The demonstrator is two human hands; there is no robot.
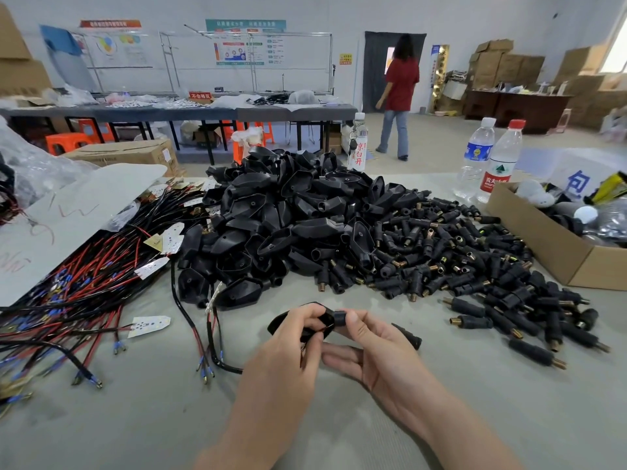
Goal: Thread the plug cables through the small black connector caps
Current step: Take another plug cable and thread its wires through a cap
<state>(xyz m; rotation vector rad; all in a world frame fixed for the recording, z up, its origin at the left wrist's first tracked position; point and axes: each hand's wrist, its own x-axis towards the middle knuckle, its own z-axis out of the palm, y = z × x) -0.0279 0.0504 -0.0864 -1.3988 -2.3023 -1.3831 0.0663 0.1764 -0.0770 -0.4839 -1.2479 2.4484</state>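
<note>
Bottom centre: left hand (291, 337) grips a black plug housing (280, 324), fingers curled round it. Right hand (369, 344) pinches a small black connector cap (339, 318) between thumb and forefinger, and the cap touches the housing's end. Can't tell if any cable is through the cap.

1 loose black connector (407, 334) lies just right of the right hand. Lower left: black sheathed cable (185, 313) with red leads, then the red/black wire heap (74, 283). Centre: housing pile (288, 215). Right: brass-tipped connector spread (475, 266), cardboard box (543, 239), 2 water bottles (475, 157). Upper right of centre: person in red top (400, 86).
</note>
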